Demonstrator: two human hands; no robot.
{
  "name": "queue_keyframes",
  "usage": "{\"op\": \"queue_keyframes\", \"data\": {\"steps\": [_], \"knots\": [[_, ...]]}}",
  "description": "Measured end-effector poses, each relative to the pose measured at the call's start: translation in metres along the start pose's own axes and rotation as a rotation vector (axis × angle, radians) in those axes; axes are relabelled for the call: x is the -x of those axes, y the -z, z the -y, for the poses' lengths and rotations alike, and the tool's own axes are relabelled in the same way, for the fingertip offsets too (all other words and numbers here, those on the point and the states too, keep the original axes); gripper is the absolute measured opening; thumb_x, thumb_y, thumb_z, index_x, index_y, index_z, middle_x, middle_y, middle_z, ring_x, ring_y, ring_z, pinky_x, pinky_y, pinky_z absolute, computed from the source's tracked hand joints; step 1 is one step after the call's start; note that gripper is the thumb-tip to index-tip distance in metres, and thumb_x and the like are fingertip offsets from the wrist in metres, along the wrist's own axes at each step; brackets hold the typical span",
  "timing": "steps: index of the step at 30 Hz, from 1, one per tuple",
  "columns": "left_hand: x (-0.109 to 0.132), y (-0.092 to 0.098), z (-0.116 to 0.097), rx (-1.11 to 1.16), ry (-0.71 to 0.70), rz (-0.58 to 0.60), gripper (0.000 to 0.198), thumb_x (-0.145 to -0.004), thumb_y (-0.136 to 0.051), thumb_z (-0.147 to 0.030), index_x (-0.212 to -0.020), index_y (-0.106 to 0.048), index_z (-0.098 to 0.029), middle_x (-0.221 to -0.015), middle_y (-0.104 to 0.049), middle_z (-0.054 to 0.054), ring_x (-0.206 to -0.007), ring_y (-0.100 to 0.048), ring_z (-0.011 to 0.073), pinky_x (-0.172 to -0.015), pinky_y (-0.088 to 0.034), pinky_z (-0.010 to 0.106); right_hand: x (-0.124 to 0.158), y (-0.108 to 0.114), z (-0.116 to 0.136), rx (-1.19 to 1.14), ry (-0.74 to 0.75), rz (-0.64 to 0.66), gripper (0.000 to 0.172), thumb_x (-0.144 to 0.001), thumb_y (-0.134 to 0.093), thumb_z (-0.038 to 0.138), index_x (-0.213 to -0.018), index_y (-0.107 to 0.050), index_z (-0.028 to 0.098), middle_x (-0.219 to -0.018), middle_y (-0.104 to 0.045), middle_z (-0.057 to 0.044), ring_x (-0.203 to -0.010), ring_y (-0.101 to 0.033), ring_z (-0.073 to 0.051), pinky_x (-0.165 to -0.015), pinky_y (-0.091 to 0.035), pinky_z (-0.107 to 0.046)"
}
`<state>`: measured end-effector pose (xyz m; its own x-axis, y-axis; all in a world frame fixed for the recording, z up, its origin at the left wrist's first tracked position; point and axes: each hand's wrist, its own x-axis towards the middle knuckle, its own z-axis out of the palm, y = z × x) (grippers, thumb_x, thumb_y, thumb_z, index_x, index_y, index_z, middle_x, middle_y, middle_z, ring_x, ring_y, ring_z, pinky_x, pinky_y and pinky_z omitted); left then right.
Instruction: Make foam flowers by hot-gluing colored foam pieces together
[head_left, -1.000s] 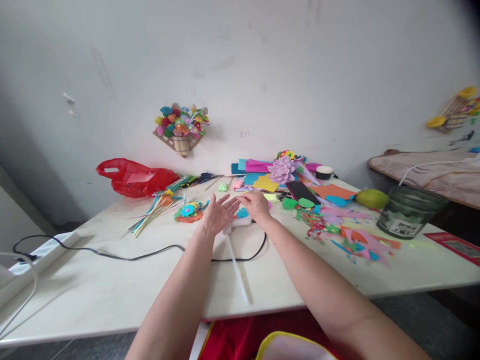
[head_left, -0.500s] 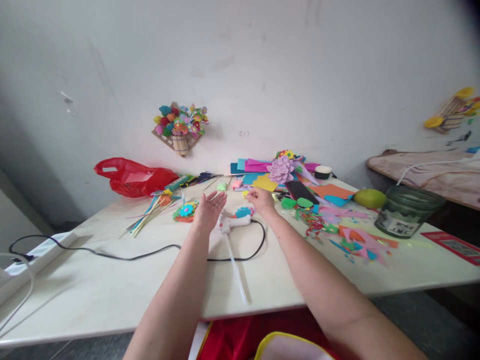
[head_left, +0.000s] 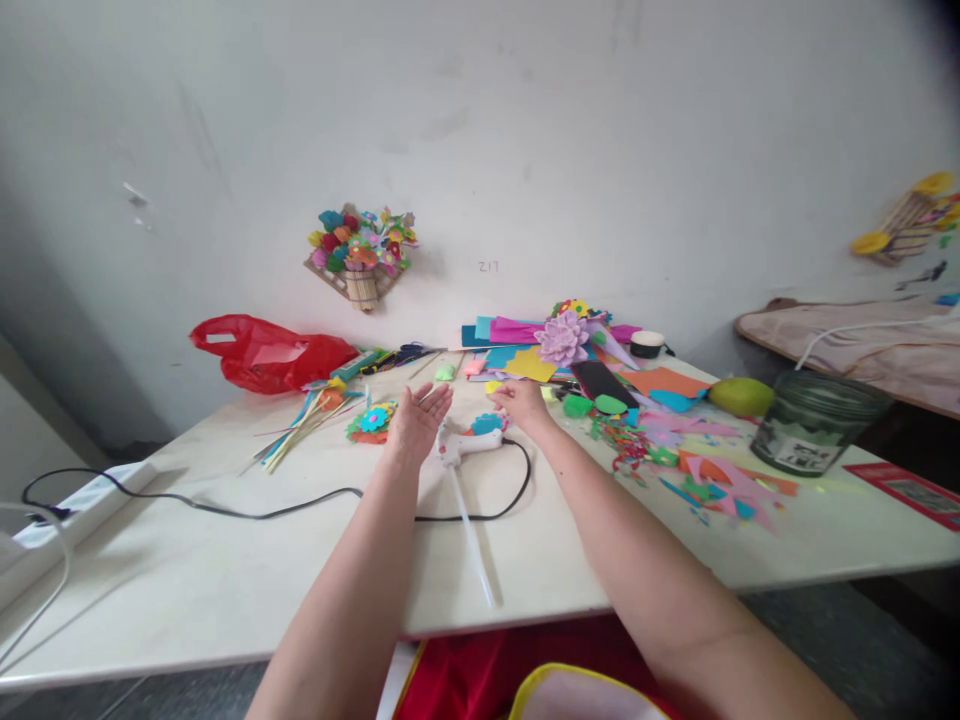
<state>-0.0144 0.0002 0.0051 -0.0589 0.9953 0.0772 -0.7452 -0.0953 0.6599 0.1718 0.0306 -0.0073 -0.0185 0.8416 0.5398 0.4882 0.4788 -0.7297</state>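
Observation:
My left hand (head_left: 418, 420) hovers above the white table (head_left: 187, 580), palm turned up and inward, fingers stretched out and holding nothing. My right hand (head_left: 524, 402) reaches farther in, fingers curled down onto small paper pieces beside a blue paper flower (head_left: 486, 424); what its fingertips hold is hidden. A white glue gun (head_left: 466, 446) lies between the two hands, with a clear glue stick (head_left: 472, 535) trailing toward me and a black cord (head_left: 300, 506) running left.
Coloured paper sheets and a purple paper flower (head_left: 562, 340) are piled at the back. Paper scraps (head_left: 705, 475) spread to the right beside a dark glass jar (head_left: 814, 422) and a green fruit (head_left: 740, 397). A red plastic bag (head_left: 270, 355), sticks (head_left: 304, 425) and a power strip (head_left: 82, 500) lie left.
Both hands moved apart and farther in, off the glue gun. The left hand lifted and turned palm up. The right hand went to the paper pieces behind the blue flower.

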Motion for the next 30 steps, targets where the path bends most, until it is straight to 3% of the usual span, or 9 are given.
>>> {"op": "queue_keyframes", "data": {"steps": [5,12,16,23,27,30], "knots": [[0.000,0.000,0.000,-0.004,0.012,0.005,0.037,-0.087,-0.035,-0.041,-0.084,-0.056,-0.010,-0.091,-0.064,0.019,-0.097,-0.061,0.0242,-0.085,-0.047,0.036,0.003,0.008,0.007,0.071,-0.021,-0.027,0.038,-0.076,-0.052,0.039,-0.045,-0.054,0.017,-0.042,-0.054,0.000,-0.043,-0.049,-0.011,-0.049,-0.037,-0.021],[0.001,-0.001,-0.001,0.012,0.023,-0.004,0.038,-0.086,-0.036,-0.041,-0.083,-0.058,-0.010,-0.090,-0.064,0.019,-0.097,-0.061,0.0240,-0.085,-0.047,0.036,-0.004,0.014,0.000,0.060,-0.002,-0.076,0.019,-0.073,-0.050,0.019,-0.063,-0.066,0.016,-0.061,-0.064,-0.002,-0.054,-0.055,-0.012,-0.055,-0.041,-0.022],[0.002,-0.001,-0.001,0.023,0.032,-0.015,0.037,-0.085,-0.038,-0.042,-0.084,-0.059,-0.010,-0.091,-0.064,0.019,-0.098,-0.060,0.0239,-0.086,-0.047,0.037,-0.009,0.015,-0.010,-0.016,-0.079,-0.098,0.021,-0.070,-0.051,0.016,-0.080,-0.069,0.017,-0.073,-0.068,-0.003,-0.054,-0.056,-0.013,-0.053,-0.043,-0.023],[0.001,0.000,-0.001,0.011,0.019,0.006,0.038,-0.086,-0.037,-0.040,-0.081,-0.059,-0.009,-0.089,-0.064,0.019,-0.096,-0.061,0.0238,-0.085,-0.048,0.035,-0.010,0.014,-0.018,0.015,-0.087,-0.130,0.020,-0.067,-0.061,0.035,-0.062,-0.064,0.015,-0.053,-0.060,-0.001,-0.051,-0.055,-0.013,-0.048,-0.041,-0.021],[0.000,0.001,0.000,0.013,0.021,0.011,0.036,-0.086,-0.039,-0.040,-0.083,-0.058,-0.009,-0.091,-0.064,0.020,-0.099,-0.060,0.0242,-0.088,-0.046,0.037,-0.012,0.013,-0.024,0.066,-0.116,-0.113,0.010,-0.062,-0.064,0.024,-0.067,-0.064,0.016,-0.056,-0.062,0.000,-0.052,-0.056,-0.012,-0.048,-0.042,-0.021],[-0.001,0.002,0.001,0.019,0.026,0.006,0.035,-0.085,-0.040,-0.040,-0.086,-0.058,-0.010,-0.093,-0.064,0.020,-0.101,-0.059,0.0251,-0.088,-0.046,0.039,-0.013,0.013,-0.028,0.028,-0.159,-0.058,0.010,-0.068,-0.058,0.021,-0.072,-0.066,0.016,-0.062,-0.065,-0.001,-0.049,-0.056,-0.011,-0.047,-0.042,-0.020]]}}
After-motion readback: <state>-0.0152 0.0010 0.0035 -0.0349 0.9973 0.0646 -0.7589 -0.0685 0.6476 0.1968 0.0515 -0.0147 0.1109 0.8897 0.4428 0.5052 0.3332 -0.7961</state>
